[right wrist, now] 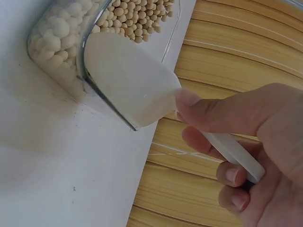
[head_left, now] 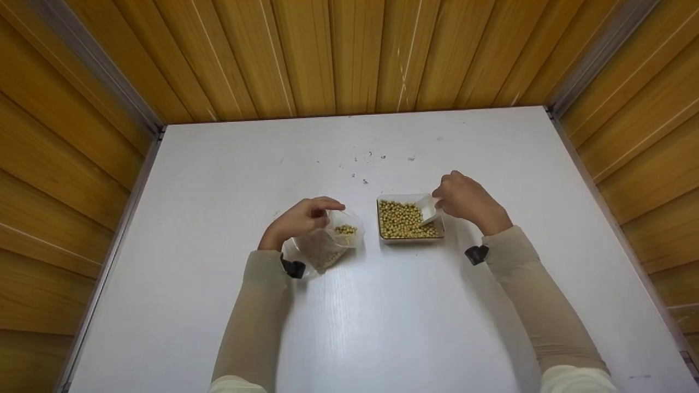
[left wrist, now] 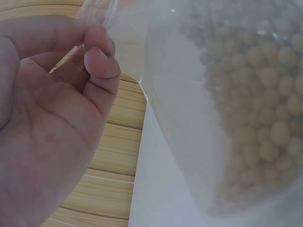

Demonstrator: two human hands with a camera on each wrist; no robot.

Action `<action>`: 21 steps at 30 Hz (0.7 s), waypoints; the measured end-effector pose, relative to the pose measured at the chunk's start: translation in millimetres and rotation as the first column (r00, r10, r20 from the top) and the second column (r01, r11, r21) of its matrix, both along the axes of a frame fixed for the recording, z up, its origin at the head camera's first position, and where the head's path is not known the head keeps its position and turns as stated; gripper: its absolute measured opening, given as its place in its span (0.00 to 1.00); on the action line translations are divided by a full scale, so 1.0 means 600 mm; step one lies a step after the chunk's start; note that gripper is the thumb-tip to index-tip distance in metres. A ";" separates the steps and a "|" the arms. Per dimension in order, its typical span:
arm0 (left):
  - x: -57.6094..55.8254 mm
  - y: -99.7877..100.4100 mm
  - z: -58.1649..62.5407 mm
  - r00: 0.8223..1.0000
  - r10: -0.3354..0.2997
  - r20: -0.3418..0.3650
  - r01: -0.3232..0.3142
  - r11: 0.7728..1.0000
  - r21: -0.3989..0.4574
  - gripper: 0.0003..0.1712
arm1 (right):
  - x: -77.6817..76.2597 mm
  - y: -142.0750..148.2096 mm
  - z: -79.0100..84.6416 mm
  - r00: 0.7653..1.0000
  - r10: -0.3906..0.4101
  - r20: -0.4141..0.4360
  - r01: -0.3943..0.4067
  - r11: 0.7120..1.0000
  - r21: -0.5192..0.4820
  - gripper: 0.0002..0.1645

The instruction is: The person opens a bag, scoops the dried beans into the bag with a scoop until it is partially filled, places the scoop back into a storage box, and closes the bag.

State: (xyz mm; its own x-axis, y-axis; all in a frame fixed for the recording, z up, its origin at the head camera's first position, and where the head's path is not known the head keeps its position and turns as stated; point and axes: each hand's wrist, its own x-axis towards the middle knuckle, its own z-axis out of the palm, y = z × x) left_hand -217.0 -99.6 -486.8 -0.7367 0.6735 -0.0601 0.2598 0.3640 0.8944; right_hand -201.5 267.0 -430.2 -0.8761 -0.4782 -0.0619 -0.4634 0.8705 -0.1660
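Note:
My left hand pinches the rim of a clear plastic bag, whose mouth faces the container on the right. Inside the bag lie pale round beans, seen through its cloudy wall in the left wrist view. A clear rectangular container holds many yellowish beans. My right hand grips the handle of a white scoop. The scoop's blade dips into the container at its right side, its front edge against the beans. In the right wrist view, thumb and fingers wrap the handle.
The white table carries small dark marks behind the container. Wood-patterned panels stand along the back and both sides. A black strap piece sits at the right wrist, another at the left.

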 end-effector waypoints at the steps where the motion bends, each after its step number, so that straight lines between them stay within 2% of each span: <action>1: 0.000 0.000 0.000 1.000 -0.001 -0.002 0.001 1.000 0.003 0.23 | -0.001 0.002 -0.001 1.000 -0.007 0.019 0.007 1.000 -0.017 0.10; 9: 0.000 -0.001 -0.001 1.000 -0.007 0.005 0.007 1.000 0.010 0.24 | -0.008 0.023 -0.016 0.976 -0.112 0.185 0.139 0.980 -0.143 0.17; 15: 0.000 0.001 -0.001 1.000 0.017 0.017 -0.016 1.000 -0.001 0.24 | -0.013 0.033 -0.028 0.957 -0.137 0.255 0.194 0.957 -0.216 0.18; 21: 0.000 0.004 -0.003 1.000 0.015 0.024 -0.015 1.000 -0.016 0.24 | -0.013 0.043 -0.046 0.935 -0.152 0.322 0.246 0.929 -0.275 0.20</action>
